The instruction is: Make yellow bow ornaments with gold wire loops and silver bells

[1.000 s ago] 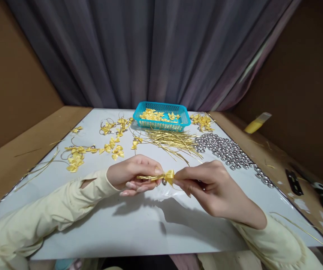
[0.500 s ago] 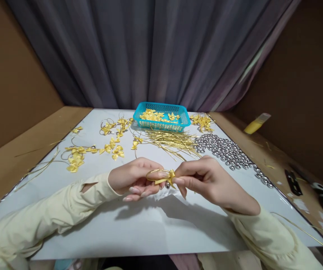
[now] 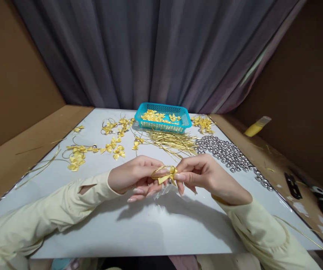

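Observation:
Between my two hands, above the white table top [image 3: 150, 228], is a yellow ribbon bow [image 3: 165, 178] on a loop of gold cord [image 3: 163, 167]. A small silver bell or bead [image 3: 170, 181] hangs under the bow's knot. My right hand [image 3: 203, 174] pinches the bow's right side between thumb and fingertips. My left hand [image 3: 139, 174] is closed on the loop and the bow's left side, its lower fingers curled beneath. A crumpled clear plastic piece [image 3: 164, 193] shows just below the fingers; whether a hand touches it I cannot tell.
A blue basket [image 3: 163, 128] of yellow bows stands at the back. Gold cords [image 3: 172, 141] lie before it, with silver beads [image 3: 223, 150] to the right. Corded bows [image 3: 76, 161] lie left, more [image 3: 203, 123] at back right. A black cutter [image 3: 293, 185] lies beyond the right edge.
My right hand has shifted slightly left, closer to my left hand. The bow and its loop have tilted and moved a little to the right; both hands keep their hold.

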A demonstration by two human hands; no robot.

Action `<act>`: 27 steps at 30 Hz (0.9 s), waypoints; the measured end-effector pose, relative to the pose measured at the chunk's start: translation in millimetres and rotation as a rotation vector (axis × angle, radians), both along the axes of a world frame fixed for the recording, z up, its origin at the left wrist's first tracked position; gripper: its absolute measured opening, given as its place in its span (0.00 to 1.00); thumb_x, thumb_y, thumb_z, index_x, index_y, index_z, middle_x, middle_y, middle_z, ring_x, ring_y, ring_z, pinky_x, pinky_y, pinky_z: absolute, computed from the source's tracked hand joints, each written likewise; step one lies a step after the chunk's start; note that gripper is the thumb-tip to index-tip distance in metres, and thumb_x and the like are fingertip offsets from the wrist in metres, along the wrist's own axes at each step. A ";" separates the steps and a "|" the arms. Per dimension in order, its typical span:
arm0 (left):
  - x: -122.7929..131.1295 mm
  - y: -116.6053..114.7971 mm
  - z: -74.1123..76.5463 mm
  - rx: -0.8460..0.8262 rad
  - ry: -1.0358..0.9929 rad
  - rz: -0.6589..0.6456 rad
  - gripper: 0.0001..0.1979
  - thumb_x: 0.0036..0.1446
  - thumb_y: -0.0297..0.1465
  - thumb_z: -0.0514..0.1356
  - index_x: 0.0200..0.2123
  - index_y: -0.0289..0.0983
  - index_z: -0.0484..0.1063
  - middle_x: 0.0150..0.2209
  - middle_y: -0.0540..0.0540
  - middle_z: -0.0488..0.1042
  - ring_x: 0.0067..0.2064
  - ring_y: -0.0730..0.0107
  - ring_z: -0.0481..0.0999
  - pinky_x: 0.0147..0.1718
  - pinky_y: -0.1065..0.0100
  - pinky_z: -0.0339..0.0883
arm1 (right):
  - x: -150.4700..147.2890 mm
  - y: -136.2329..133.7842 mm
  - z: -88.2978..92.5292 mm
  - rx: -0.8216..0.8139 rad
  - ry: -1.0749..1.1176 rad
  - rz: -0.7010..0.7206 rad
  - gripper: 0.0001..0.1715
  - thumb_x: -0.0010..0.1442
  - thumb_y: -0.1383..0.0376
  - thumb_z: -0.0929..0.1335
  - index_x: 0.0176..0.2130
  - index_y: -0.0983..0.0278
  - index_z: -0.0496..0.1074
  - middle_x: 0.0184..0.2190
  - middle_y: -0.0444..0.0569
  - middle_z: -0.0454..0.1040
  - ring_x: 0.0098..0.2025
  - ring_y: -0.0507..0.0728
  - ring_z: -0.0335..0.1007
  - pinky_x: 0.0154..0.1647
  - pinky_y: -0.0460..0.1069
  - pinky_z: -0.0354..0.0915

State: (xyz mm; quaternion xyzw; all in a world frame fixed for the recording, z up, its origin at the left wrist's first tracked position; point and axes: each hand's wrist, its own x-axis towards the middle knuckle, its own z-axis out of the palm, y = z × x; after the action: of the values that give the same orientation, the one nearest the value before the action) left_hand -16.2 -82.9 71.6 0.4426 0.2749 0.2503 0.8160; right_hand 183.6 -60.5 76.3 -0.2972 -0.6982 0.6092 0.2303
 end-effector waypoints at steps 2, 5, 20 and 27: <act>1.1 -0.5 1.1 0.016 0.010 0.010 0.13 0.58 0.31 0.54 0.23 0.31 0.66 0.14 0.52 0.67 0.09 0.84 0.52 0.05 0.82 0.55 | 0.6 0.7 0.3 -0.008 0.000 0.001 0.11 0.53 0.63 0.70 0.28 0.70 0.73 0.18 0.47 0.73 0.17 0.45 0.57 0.16 0.41 0.55; 2.2 -0.2 1.0 0.023 0.009 0.015 0.13 0.58 0.31 0.53 0.24 0.30 0.66 0.15 0.52 0.67 0.09 0.84 0.53 0.05 0.82 0.55 | 1.0 1.4 0.6 -0.011 0.010 -0.004 0.11 0.52 0.63 0.70 0.28 0.70 0.73 0.18 0.47 0.73 0.17 0.45 0.59 0.16 0.41 0.56; -1.2 1.4 -6.3 0.027 -0.098 0.071 0.10 0.57 0.30 0.55 0.26 0.31 0.67 0.18 0.51 0.68 0.10 0.85 0.54 0.06 0.81 0.59 | -1.6 -0.2 -6.5 -0.001 0.085 -0.038 0.11 0.56 0.62 0.68 0.28 0.69 0.72 0.20 0.47 0.75 0.15 0.44 0.58 0.13 0.41 0.52; -1.3 2.1 -8.9 0.043 -0.105 0.071 0.10 0.57 0.31 0.56 0.26 0.31 0.66 0.18 0.52 0.69 0.10 0.85 0.54 0.06 0.81 0.59 | -3.2 -1.5 -5.3 0.015 0.090 -0.067 0.11 0.56 0.62 0.68 0.27 0.68 0.72 0.19 0.48 0.75 0.16 0.45 0.60 0.13 0.41 0.52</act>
State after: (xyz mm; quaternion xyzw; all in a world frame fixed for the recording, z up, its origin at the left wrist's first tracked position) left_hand -17.5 -80.7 62.7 0.4363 0.2419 0.3078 0.8101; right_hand 180.4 -62.0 71.0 -0.2906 -0.6814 0.6087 0.2840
